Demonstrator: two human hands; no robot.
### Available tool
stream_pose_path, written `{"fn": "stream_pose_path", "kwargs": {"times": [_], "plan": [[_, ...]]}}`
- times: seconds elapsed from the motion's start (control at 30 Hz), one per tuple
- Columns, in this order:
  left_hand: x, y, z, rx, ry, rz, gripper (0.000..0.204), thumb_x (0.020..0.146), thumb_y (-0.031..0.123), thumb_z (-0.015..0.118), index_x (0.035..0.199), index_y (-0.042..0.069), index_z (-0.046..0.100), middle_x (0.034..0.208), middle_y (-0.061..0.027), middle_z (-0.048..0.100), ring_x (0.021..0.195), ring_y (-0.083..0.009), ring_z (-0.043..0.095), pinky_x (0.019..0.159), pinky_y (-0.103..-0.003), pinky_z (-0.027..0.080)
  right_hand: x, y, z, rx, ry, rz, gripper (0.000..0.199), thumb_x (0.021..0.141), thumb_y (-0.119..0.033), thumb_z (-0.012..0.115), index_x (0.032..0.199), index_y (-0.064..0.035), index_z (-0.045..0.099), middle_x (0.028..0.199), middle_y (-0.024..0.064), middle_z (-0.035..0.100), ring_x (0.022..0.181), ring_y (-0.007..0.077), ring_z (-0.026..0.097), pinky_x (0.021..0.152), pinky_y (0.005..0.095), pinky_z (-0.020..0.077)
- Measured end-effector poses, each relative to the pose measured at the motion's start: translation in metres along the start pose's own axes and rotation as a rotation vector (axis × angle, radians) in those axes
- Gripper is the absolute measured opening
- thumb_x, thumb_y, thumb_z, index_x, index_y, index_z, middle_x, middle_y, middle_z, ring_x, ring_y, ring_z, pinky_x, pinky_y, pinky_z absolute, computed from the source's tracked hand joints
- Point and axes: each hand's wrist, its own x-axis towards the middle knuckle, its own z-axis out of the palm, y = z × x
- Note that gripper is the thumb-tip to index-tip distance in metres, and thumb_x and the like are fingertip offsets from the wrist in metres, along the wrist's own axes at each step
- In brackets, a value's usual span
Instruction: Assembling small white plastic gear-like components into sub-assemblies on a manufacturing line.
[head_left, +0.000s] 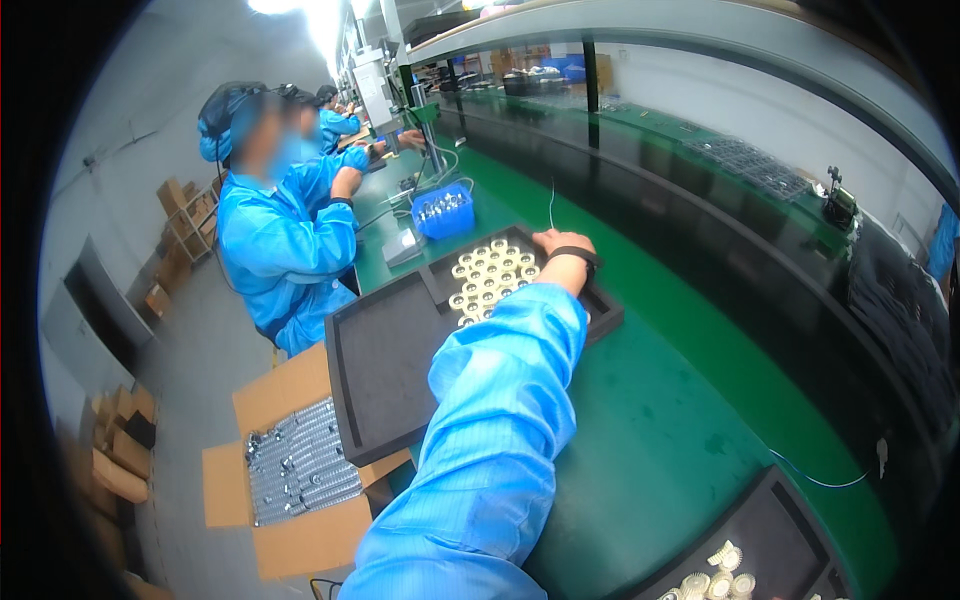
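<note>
My left arm, in a blue sleeve with a dark band at the wrist, reaches up across the middle of the view. My left hand [566, 243] is closed on the far rim of a black tray [385, 365]; its fingers are partly hidden. Rows of round cream parts with dark centres [490, 270] lie in the tray's far section, right by this hand; my sleeve covers some of them. The tray's near-left section shows a bare dark floor. My right hand is out of view.
Under the tray's left side stands an open carton [275, 545] of shiny metal parts. A second black tray [790, 520] with loose cream gears [715, 585] sits lower right on the green table [650, 420]. Beyond are a blue bin [443, 215], a bench press [378, 90] and co-workers in blue [290, 235].
</note>
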Motion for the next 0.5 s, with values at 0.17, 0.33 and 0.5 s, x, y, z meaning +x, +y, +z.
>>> {"fn": "stream_pose_path", "kwargs": {"times": [0.17, 0.33, 0.5], "plan": [[0.016, 0.020, 0.021, 0.005, 0.052, 0.108, 0.043, 0.085, 0.025, 0.057, 0.125, 0.010, 0.059, 0.134, -0.0142, 0.051, 0.125, -0.0379, 0.044, 0.102, -0.056, 0.033, -0.002, 0.003, 0.003, 0.028, -0.005, 0.045, 0.029, 0.093, -0.005, 0.056, 0.121, 0.0028, 0.054, 0.120, 0.0195, 0.053, 0.090, 0.0273, 0.061, 0.074, 0.0331, 0.0504], [0.036, 0.020, 0.033, -0.100, 0.126, 0.098, 0.041, 0.087, 0.023, 0.055, 0.125, 0.007, 0.059, 0.134, -0.0179, 0.050, 0.124, -0.0382, 0.045, 0.095, -0.053, 0.042, -0.006, 0.009, 0.002, 0.050, -0.018, 0.063, 0.030, 0.092, -0.004, 0.057, 0.121, 0.0031, 0.054, 0.119, 0.0196, 0.053, 0.090, 0.0264, 0.061, 0.075, 0.0330, 0.0506], [0.036, 0.014, 0.024, -0.095, -0.017, 0.134, 0.043, 0.087, 0.022, 0.054, 0.125, 0.004, 0.056, 0.130, -0.0189, 0.055, 0.121, -0.0375, 0.052, 0.096, -0.054, 0.042, -0.007, 0.009, 0.002, 0.056, -0.040, 0.080, 0.029, 0.093, -0.005, 0.055, 0.121, 0.0035, 0.054, 0.121, 0.0200, 0.052, 0.092, 0.0271, 0.060, 0.076, 0.0329, 0.0506]]}}
